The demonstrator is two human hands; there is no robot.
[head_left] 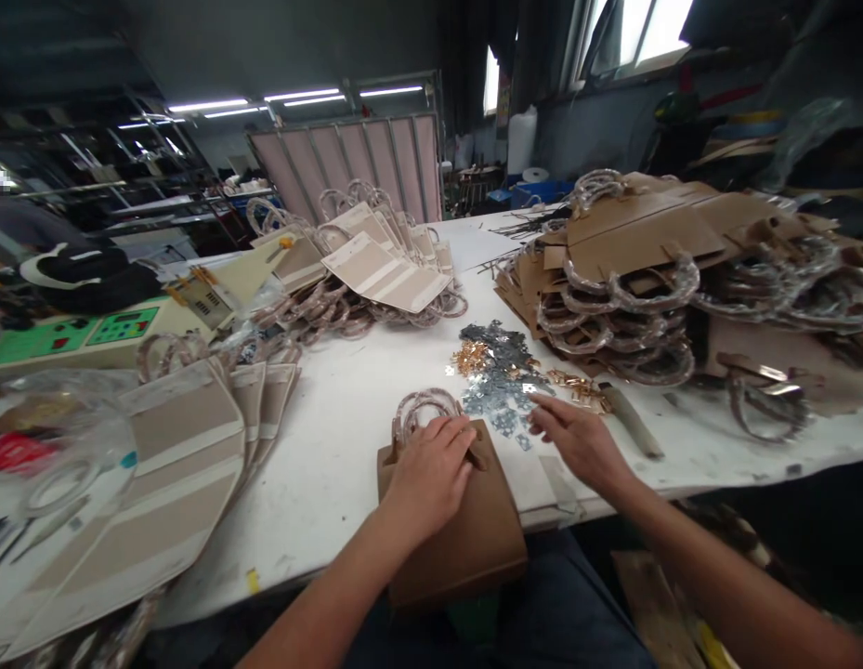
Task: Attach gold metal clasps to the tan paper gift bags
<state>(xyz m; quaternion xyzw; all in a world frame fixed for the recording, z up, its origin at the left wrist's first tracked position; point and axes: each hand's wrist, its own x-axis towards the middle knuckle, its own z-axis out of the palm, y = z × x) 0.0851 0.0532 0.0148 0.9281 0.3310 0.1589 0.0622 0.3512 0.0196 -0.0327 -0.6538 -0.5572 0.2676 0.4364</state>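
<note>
A brown handbag [465,548] stands at the table's front edge, its plastic-wrapped handles [425,401] folded over the top. My left hand [435,469] is closed over the bag's top edge, fingers curled across the front of the handles; the thumb is hidden. Over the near right side of a heap of small silver metal plates [497,372] is my right hand [570,437], index finger stretched forward and the others curled in. Whatever may be between its fingertips is too small to make out. Small gold-coloured metal pieces [471,357] lie among the plates.
Brown bag pieces with wrapped handles [647,232] are piled high at the right. Beige panels [389,269] are stacked behind, more panels [187,437] at the left. A grey strip-like tool [633,423] lies beyond my right hand. A machine with green panels [124,325] stands far left.
</note>
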